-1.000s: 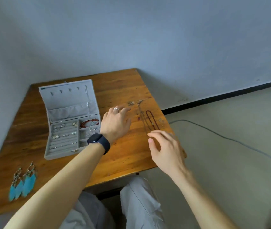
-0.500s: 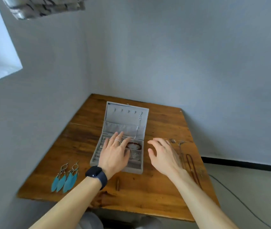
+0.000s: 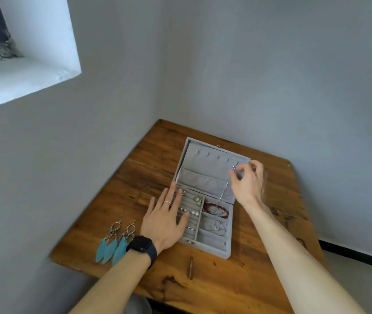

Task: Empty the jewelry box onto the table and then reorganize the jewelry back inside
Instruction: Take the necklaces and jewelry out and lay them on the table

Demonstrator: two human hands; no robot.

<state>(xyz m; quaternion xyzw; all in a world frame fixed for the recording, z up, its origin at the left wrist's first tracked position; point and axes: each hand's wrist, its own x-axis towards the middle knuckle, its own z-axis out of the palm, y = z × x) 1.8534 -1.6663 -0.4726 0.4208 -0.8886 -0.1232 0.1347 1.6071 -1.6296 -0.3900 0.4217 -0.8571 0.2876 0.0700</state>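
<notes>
The grey velvet jewelry box (image 3: 212,251) lies open on the wooden table (image 3: 262,264), its lid (image 3: 203,159) leaning back. My left hand (image 3: 164,220) rests flat on the ring rows at the box's left side. My right hand (image 3: 248,182) is at the lid's right hook, where thumb and forefinger pinch the top of a thin silver necklace (image 3: 224,189) that hangs down into the box. Inside lie a red bracelet (image 3: 215,209), silver hoops (image 3: 214,226), pearl studs (image 3: 194,213) and small earrings.
A pair of teal feather earrings (image 3: 112,243) lies on the table left of the box, by my wrist. Grey walls close the table in at the left and back. A window recess (image 3: 21,71) is high on the left.
The view has swung left toward the box. My right hand rose from beside the box to the lid's right hook. My left hand slid a little to the left over the ring rows.
</notes>
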